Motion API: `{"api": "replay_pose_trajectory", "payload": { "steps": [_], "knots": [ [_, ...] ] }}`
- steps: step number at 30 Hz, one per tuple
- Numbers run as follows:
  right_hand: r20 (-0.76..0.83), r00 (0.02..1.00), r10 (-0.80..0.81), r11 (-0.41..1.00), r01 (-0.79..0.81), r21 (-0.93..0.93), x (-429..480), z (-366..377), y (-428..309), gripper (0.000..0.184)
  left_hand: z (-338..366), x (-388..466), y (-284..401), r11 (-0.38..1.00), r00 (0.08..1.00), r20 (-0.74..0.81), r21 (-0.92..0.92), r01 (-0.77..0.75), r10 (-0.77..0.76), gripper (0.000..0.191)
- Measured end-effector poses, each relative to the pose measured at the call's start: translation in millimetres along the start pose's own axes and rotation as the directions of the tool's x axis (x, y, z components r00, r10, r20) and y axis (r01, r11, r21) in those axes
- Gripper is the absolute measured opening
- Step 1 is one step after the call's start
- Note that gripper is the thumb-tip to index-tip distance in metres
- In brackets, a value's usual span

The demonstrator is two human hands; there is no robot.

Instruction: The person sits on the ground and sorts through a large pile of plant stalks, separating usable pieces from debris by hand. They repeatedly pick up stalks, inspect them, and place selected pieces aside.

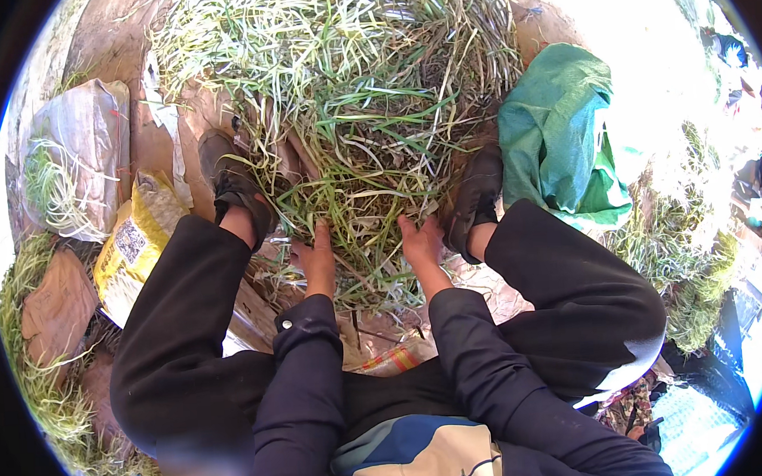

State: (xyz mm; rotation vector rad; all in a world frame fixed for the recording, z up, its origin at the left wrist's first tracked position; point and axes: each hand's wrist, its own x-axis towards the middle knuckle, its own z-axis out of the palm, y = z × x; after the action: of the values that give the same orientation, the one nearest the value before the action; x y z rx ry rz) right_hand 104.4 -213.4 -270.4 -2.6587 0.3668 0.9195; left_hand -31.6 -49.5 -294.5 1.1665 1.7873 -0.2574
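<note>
A large heap of long green and pale leafy stalks lies on the ground before me, with dark roots or dry stems showing on its right. Its near end, a looser clump of stalks, reaches down between my shoes. My left hand is at the left side of this clump, thumb on top, at the edge of the stalks. On the opposite side my right hand touches the clump, its thumb also pointing away from me. The fingers of both hands are partly hidden, so their grip does not show clearly.
My shoes flank the clump. To the right lies a crumpled green sack. On the left are a wrapped pale bundle with stalks and a yellow printed bag. More stalks are spread at the right.
</note>
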Motion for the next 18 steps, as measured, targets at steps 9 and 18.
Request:
{"api": "replay_pose_trajectory", "payload": {
  "steps": [9,18],
  "knots": [
    [0.354,0.926,-0.132,0.989,0.098,0.112,-63.3,3.1,-26.5,0.045,-2.3,-57.2,4.9,0.944,0.9,0.435,-0.286,0.164,-0.024,0.145],
    [0.491,0.788,-0.371,0.916,0.222,0.335,-79.9,-18.2,-24.1,0.039,-21.7,-83.7,35.3,0.916,0.814,0.533,-0.4,0.005,0.229,0.075]
  ]
}}
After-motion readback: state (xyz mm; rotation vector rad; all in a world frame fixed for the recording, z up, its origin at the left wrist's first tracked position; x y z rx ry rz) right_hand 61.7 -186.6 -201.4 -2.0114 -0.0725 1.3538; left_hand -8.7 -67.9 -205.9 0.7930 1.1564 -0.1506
